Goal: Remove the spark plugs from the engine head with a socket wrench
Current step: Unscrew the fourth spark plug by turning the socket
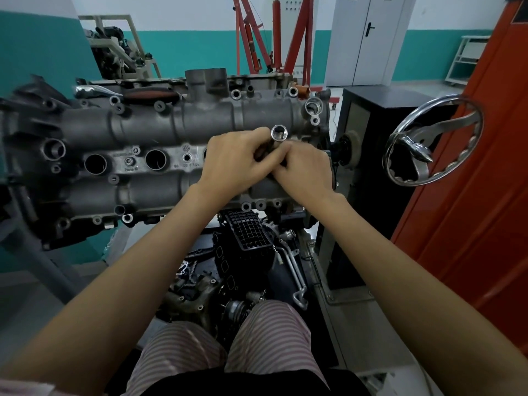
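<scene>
While both bare forearms reach forward from the bottom of the view, the two hands meet over the right half of the grey cast-metal engine head, which lies lengthwise on a stand. The left hand has its fingers curled round the shaft of a shiny chrome tubular socket, whose open, toothed mouth tilts up toward the camera just above the knuckles. The right hand lies against the left one, fingers bent and pressed together at the lower part of the same tool; whether they pinch the socket itself or something fitted to it cannot be told, since the hands cover that part. No handle of a wrench shows.

Along the middle of the engine head run two dark round plug wells, open and left of the hands; the wells further right are hidden beneath the hands, and no spark plug can be seen. A polished chrome handwheel stands to the right, beside a black cabinet and an orange-red panel. Behind the engine head rises a red hydraulic engine crane. Below the hands, dark loose engine parts lie piled near the person's striped shorts.
</scene>
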Available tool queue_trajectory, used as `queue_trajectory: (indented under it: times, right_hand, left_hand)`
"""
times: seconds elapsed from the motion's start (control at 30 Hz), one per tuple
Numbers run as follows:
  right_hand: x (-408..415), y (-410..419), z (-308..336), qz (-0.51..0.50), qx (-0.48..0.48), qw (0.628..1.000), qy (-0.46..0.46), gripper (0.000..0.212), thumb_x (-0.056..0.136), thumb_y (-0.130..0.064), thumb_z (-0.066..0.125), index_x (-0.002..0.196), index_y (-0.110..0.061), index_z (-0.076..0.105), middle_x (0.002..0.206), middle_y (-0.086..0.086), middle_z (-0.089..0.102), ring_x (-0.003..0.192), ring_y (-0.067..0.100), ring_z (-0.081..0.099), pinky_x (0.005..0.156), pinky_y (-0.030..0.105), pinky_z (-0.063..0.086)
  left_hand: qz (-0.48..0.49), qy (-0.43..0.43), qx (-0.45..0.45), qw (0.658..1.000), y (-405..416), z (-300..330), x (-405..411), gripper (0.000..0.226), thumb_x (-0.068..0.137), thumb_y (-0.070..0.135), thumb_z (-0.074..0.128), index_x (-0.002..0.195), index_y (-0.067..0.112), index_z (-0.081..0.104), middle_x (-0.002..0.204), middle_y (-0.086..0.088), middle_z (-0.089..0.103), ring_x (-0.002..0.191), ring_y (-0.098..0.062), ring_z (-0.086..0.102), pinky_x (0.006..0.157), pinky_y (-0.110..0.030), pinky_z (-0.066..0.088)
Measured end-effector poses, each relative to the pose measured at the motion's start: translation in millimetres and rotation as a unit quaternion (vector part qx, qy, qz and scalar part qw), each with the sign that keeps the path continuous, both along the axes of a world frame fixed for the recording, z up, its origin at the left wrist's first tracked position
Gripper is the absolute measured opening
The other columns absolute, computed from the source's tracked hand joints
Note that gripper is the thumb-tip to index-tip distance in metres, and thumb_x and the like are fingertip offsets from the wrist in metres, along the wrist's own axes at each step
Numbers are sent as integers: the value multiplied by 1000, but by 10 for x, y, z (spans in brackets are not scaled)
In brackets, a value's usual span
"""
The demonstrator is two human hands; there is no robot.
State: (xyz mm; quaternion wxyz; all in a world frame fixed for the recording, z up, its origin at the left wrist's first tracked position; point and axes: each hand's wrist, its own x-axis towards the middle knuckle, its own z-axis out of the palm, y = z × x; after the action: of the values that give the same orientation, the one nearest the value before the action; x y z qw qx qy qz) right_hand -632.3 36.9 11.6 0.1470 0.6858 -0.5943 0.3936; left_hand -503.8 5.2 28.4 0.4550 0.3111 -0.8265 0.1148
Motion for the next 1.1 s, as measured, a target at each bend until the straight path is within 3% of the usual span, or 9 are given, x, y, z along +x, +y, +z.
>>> queue_trajectory:
  times: [0.13, 0.23, 0.33, 0.43, 0.57, 0.67, 0.77, 0.97, 1.1]
  right_hand:
    - [-6, -6, 3, -4, 34, 999, 14, 14, 80, -26, 51, 73, -18, 42, 69, -6, 48, 68, 23, 56, 55, 28, 25]
    - [-7, -42, -4, -14, 34, 999, 4, 24, 83, -36, 50, 88, -13, 50, 77, -4, 58, 68, 18, 56, 55, 29, 34]
    - [-10, -42, -16, -19, 18, 1000, 5, 29, 81, -43, 51, 89, -16, 59, 82, 0, 64, 72, 19, 58, 55, 27, 30]
    - [-7, -9, -14, 5, -9, 1000, -6, 25, 82, -35, 52, 82, -14, 65, 81, 3, 66, 74, 24, 60, 56, 26, 24]
    - [-6, -18, -15, -6, 21, 1000, 17, 14, 83, -26, 52, 76, -14, 47, 72, -4, 50, 70, 24, 57, 55, 28, 27]
    - [3, -40, -9, -10, 21, 1000, -1, 26, 83, -37, 51, 91, -12, 51, 82, -3, 59, 70, 18, 57, 57, 32, 41]
    - [-1, -57, -12, -20, 21, 1000, 2, 33, 81, -46, 50, 91, -15, 57, 86, -2, 63, 75, 18, 59, 59, 30, 40]
    - [-8, -3, -25, 5, -9, 1000, 6, 14, 80, -24, 55, 73, -11, 57, 71, 4, 60, 68, 27, 57, 56, 27, 24]
    - [-4, -36, -25, -16, 19, 1000, 15, 17, 83, -28, 50, 85, -11, 51, 79, -1, 57, 71, 22, 57, 56, 31, 35]
  left_hand:
    - [-18, -25, 0, 1000, 11, 2, -27, 32, 83, 39, 41, 77, 9, 49, 66, 2, 53, 59, -19, 51, 48, -31, 31]
    - [-9, -4, -17, 1000, -11, -19, -15, 33, 87, 37, 50, 63, 17, 43, 53, 7, 43, 47, -16, 43, 46, -24, 21]
    - [6, 14, -4, 1000, -39, -27, 5, 50, 87, 45, 55, 52, 11, 48, 42, 2, 44, 42, -18, 43, 47, -24, 22]
    - [0, 2, -5, 1000, -13, -12, -6, 49, 85, 51, 46, 61, 8, 53, 50, -2, 51, 48, -21, 49, 46, -27, 27]
    - [-5, -17, 4, 1000, 20, 2, -41, 36, 85, 43, 40, 77, 9, 48, 66, 5, 49, 58, -20, 51, 47, -32, 34]
    - [9, -3, 1, 1000, 3, -13, -32, 37, 88, 43, 46, 64, 15, 45, 57, 2, 52, 51, -16, 47, 48, -28, 27]
    - [20, 14, 1, 1000, -18, -14, -11, 55, 84, 53, 47, 52, 9, 50, 45, -5, 53, 45, -15, 42, 50, -25, 23]
    - [-11, -12, -1, 1000, 18, 1, -25, 42, 85, 46, 42, 72, 7, 51, 62, 1, 53, 56, -19, 50, 46, -33, 34]
    - [-1, -24, 7, 1000, 15, 4, -31, 38, 85, 45, 38, 75, 10, 49, 66, 3, 52, 59, -19, 52, 48, -33, 34]
